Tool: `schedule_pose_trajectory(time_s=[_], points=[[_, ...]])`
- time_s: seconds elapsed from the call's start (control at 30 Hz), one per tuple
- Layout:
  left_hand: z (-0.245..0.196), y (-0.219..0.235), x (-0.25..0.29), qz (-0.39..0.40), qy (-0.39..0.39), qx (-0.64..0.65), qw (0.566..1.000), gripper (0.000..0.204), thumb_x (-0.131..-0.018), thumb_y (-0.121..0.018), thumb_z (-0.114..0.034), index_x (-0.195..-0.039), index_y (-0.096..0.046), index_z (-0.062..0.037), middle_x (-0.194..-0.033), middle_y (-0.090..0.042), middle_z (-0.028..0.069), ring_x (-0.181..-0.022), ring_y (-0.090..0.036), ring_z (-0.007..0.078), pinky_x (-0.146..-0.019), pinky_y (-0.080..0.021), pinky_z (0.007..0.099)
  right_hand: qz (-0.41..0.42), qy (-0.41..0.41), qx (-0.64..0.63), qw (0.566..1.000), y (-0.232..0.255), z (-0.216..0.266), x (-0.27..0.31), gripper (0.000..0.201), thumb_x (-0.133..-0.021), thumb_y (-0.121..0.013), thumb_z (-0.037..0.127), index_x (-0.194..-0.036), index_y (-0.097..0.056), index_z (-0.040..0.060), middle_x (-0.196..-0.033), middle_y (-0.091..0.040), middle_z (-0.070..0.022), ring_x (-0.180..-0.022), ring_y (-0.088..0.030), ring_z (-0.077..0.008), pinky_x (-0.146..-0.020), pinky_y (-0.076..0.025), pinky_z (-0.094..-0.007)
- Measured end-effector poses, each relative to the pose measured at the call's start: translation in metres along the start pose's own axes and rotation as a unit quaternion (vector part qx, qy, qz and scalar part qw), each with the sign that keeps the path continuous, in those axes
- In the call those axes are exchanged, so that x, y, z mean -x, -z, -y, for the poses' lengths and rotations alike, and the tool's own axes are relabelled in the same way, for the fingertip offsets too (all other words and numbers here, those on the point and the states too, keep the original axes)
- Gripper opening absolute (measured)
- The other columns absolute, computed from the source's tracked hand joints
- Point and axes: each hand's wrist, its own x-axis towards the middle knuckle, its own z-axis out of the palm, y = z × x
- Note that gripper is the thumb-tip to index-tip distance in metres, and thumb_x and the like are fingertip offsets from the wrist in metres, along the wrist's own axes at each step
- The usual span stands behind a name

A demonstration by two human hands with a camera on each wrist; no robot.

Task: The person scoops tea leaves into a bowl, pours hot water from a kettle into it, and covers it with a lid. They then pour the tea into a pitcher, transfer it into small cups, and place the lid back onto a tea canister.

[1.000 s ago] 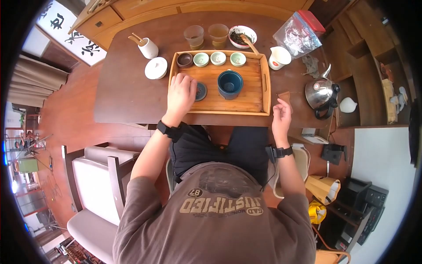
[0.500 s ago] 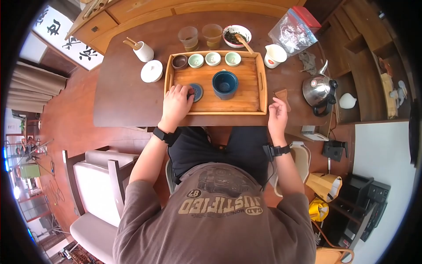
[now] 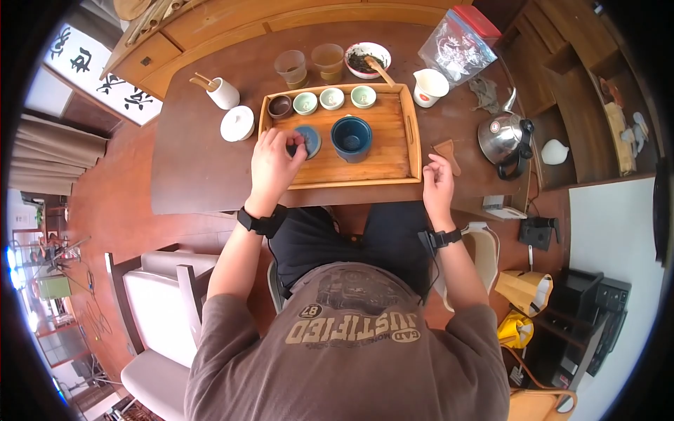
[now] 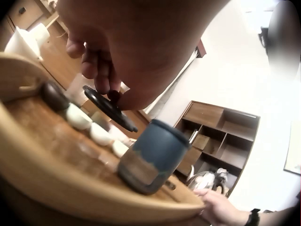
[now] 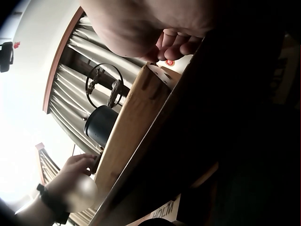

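My left hand pinches a round dark blue lid by its knob over the left part of the wooden tray. In the left wrist view the lid hangs tilted above the tray, beside a blue tea pot without a cover. That pot stands upright on the tray, right of the lid. Along the tray's far side sit a dark cup and three pale green cups. My right hand rests by the tray's near right corner, fingers loosely bent around nothing.
Right of the tray are a white pitcher, a steel kettle and a small brown wooden piece. Behind it stand a bowl of tea leaves and two clear cups. A white lidded dish lies left.
My left fingers have closed on the lid's knob, and the lid has moved slightly up and toward the pot. The right hand stays by the tray corner. The head view has shifted a little.
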Motion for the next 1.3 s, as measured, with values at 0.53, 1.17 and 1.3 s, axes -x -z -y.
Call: schedule_pose_trajectory(time_s=[0.53,1.17,1.3], points=[[-0.072,-0.021,-0.045,0.029,-0.085,0.017,0.996,0.013,-0.082,-0.081,-0.014,-0.092,-0.074,-0.0095,-0.093,-0.067,0.0070,-0.093,-0.067,0.0304,-0.083,-0.056,0.0441,-0.005,0.002,0.008,1.000,-0.001,-0.001,0.001,0.026,-0.104,-0.064,0.002,-0.131,-0.065,0.0043,-0.089,-0.065,0.0003,-0.079,-0.061,-0.0092,-0.074,-0.050,-0.0261],[-0.049,-0.052,0.009,0.034,0.081,0.280,0.956,0.077,-0.091,-0.087,-0.028,-0.153,-0.050,0.0000,-0.145,-0.059,0.0196,-0.133,-0.058,0.0328,-0.103,-0.052,0.0424,-0.032,0.004,-0.018,0.999,-0.002,0.018,-0.004,0.030,-0.105,-0.063,0.001,-0.135,-0.061,0.0041,-0.094,-0.062,0.0003,-0.083,-0.056,-0.0069,-0.074,-0.048,-0.0244],[-0.043,-0.060,0.016,0.025,0.075,0.309,0.948,0.073,-0.094,-0.084,-0.024,-0.154,-0.050,0.0003,-0.146,-0.057,0.0193,-0.133,-0.057,0.0325,-0.100,-0.053,0.0394,0.028,0.038,-0.018,0.999,-0.016,0.074,-0.014,0.029,-0.106,-0.063,0.001,-0.134,-0.063,0.0035,-0.097,-0.062,0.0003,-0.086,-0.056,-0.0056,-0.078,-0.048,-0.0232]])
